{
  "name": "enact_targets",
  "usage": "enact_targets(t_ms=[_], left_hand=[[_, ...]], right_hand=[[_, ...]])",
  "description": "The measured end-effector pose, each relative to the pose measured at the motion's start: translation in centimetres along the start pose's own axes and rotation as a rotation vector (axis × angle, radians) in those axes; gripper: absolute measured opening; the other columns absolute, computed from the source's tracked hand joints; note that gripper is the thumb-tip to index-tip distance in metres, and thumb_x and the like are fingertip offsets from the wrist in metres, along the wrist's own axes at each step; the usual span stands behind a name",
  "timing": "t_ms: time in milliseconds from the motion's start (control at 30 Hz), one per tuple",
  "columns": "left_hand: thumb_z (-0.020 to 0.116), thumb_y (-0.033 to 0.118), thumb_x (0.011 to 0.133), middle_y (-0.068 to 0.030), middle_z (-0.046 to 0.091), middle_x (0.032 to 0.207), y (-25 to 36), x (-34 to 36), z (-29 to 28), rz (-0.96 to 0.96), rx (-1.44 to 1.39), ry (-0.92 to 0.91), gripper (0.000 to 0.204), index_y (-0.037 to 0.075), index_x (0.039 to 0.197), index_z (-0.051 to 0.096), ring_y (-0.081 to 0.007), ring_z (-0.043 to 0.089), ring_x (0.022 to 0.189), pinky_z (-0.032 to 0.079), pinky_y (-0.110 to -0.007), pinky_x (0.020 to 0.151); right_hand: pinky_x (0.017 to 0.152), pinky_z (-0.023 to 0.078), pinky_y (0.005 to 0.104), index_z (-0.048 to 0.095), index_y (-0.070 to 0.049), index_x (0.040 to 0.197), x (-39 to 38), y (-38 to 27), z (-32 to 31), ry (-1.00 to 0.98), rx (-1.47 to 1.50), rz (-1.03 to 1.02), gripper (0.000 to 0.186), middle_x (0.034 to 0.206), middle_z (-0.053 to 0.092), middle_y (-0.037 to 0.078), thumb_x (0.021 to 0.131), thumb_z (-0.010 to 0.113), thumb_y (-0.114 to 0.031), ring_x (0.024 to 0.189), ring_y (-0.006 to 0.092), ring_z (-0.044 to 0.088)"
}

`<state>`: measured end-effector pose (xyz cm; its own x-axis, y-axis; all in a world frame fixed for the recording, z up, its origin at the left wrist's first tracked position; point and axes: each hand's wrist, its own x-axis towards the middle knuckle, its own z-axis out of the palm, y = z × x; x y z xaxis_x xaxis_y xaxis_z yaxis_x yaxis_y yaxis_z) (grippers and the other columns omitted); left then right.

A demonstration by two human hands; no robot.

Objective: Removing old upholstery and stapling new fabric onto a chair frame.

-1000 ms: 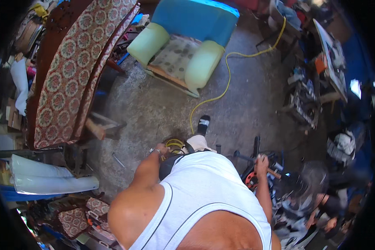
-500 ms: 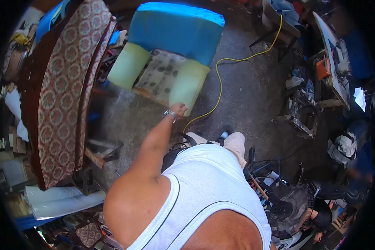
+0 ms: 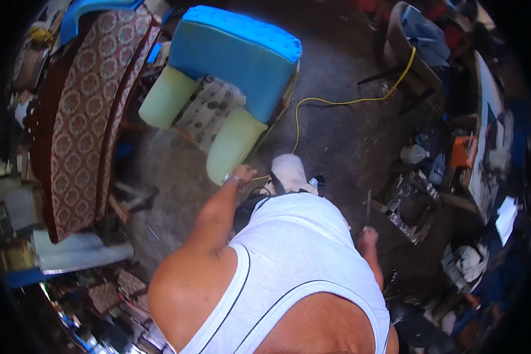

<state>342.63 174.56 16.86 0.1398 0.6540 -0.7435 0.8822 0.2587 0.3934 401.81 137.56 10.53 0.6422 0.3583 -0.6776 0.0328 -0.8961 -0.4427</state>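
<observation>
A small armchair frame [image 3: 215,103] has a blue back and pale yellow foam arms, with a spotted fabric seat between them. My left hand [image 3: 243,173], with a metal watch on its wrist, is beside the front of the right-hand foam arm [image 3: 236,144]. Motion smears its fingers, and contact with the foam cannot be made out. On the other side of my body, my right hand [image 3: 369,237] is closed around a thin, dark, blade-like tool [image 3: 369,206] that points away from me.
At the left stands a patterned upholstered sofa [image 3: 82,135]. A yellow cable [image 3: 336,102] crosses the floor toward a grey chair [image 3: 410,41]. Farther right are a metal frame [image 3: 410,203], a plastic jug [image 3: 414,154] and a tilted white board [image 3: 484,112]. White rolls [image 3: 82,251] lie at lower left.
My right hand has come into view at the right with the thin tool. My left hand has shifted slightly left and nearer my body. The view has turned, so the armchair appears lower and angled.
</observation>
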Motion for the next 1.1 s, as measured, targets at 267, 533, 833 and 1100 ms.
enact_targets(t_ms=[267, 533, 833, 1100], left_hand=[[0.065, 0.046, 0.09, -0.0208, 0.071, 0.122, 10.1, 10.5, -0.5, 0.033, -0.084, 0.133, 0.048, 0.007, 0.116, 0.075, -0.0369, 0.066, 0.116, 0.05, -0.046, 0.102], [0.063, 0.052, 0.092, -0.0243, 0.07, 0.124, 11.5, 18.9, -5.2, -0.369, -0.179, 0.026, 0.056, 0.002, 0.115, 0.075, -0.0392, 0.067, 0.117, 0.051, -0.044, 0.102], [0.058, 0.058, 0.095, -0.0218, 0.072, 0.118, 17.6, 22.8, -13.8, -0.504, -0.398, -0.161, 0.06, 0.003, 0.11, 0.076, -0.0371, 0.07, 0.108, 0.053, -0.044, 0.097], [0.052, 0.038, 0.101, -0.0134, 0.073, 0.089, 18.3, 24.2, -0.7, -0.241, -0.24, 0.261, 0.036, 0.009, 0.101, 0.073, -0.0304, 0.067, 0.074, 0.053, -0.047, 0.065]], right_hand=[[0.055, 0.046, 0.0278, 0.062, 0.0, 0.123, 11.7, -46.5, -6.6, 0.011, 0.002, -0.367, 0.047, 0.085, 0.061, 0.003, 0.092, 0.076, -0.033, 0.063, 0.0104, 0.054], [0.07, 0.044, 0.0262, 0.062, -0.004, 0.114, 18.7, -59.3, 3.9, -0.137, 0.0, -0.576, 0.032, 0.089, 0.052, -0.003, 0.092, 0.077, -0.021, 0.078, 0.0081, 0.049], [0.065, 0.05, 0.032, 0.065, 0.0, 0.127, 20.7, -77.9, 8.1, -0.444, -0.242, -0.541, 0.049, 0.097, 0.067, 0.01, 0.099, 0.064, -0.04, 0.076, 0.015, 0.06], [0.046, 0.044, 0.0281, 0.057, -0.005, 0.13, 26.7, -95.9, 14.3, -0.572, -0.281, -0.552, 0.052, 0.079, 0.06, 0.004, 0.094, 0.074, -0.039, 0.059, 0.0114, 0.056]])
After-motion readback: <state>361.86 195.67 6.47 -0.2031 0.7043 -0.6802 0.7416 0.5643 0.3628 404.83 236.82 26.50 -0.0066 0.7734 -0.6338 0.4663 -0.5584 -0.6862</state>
